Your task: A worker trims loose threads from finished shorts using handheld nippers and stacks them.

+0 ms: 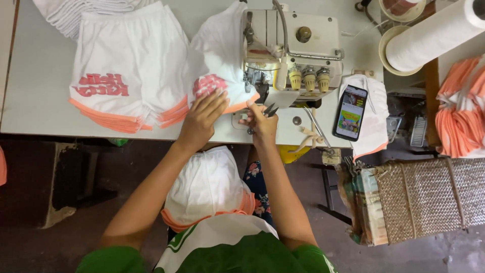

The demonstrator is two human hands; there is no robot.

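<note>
My left hand [201, 117] lies flat, fingers spread, on a white garment with an orange hem and pink print [217, 71] that sits at the sewing machine [288, 48]. My right hand [260, 123] grips small metal snips [269, 109] beside the hem, just below the machine's needle area. A stack of similar white shorts [126, 65] lies on the table to the left. More white and orange garments [207, 187] rest on my lap.
A phone with a lit screen [350, 112] lies on a white cloth right of the machine. A large white thread cone [429, 35] stands at the back right. A woven basket [429, 197] and orange-white fabric [462, 108] are at the right.
</note>
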